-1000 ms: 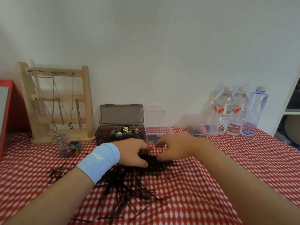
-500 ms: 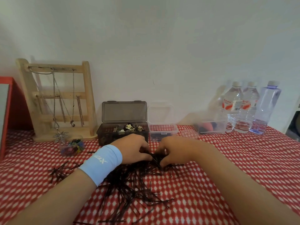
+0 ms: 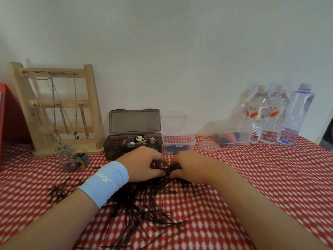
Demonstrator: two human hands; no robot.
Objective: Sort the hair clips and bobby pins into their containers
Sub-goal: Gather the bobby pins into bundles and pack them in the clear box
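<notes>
Left hand (image 3: 144, 163) and right hand (image 3: 189, 166) pinch one bundle of bobby pins (image 3: 168, 170) at the far edge of the pile (image 3: 144, 204). Gathering step; next, probably a lift into the clear box (image 3: 178, 144) just beyond.

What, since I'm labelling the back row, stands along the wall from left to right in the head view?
Along the wall: wooden necklace stand → dark box of hair clips → small clear box → clear tub → water bottles.
</notes>
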